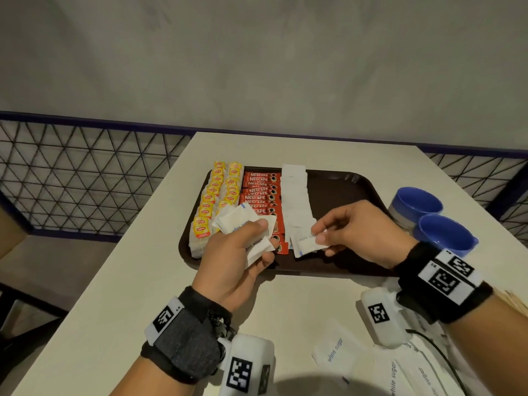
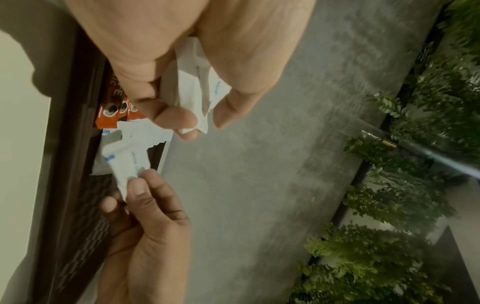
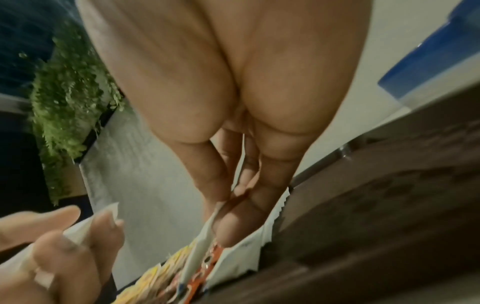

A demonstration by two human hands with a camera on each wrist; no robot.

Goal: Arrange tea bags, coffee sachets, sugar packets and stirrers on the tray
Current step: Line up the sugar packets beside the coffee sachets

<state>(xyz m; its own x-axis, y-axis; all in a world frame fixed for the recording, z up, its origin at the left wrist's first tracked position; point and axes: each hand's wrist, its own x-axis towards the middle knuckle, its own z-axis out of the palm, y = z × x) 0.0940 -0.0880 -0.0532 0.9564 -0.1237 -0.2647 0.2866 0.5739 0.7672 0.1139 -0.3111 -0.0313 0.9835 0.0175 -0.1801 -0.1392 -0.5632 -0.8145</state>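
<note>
A dark brown tray lies on the white table. It holds two columns of yellow tea bags, a column of red coffee sachets and a column of white sugar packets. My left hand grips a bunch of white sugar packets over the tray's near left part; the same bunch shows in the left wrist view. My right hand pinches a single sugar packet at the near end of the sugar column, and this packet also appears in the left wrist view.
Two blue cups stand right of the tray. Loose white sugar packets lie on the table near its front edge. Wooden stirrers peek out at the right edge. A black wire fence runs behind the table.
</note>
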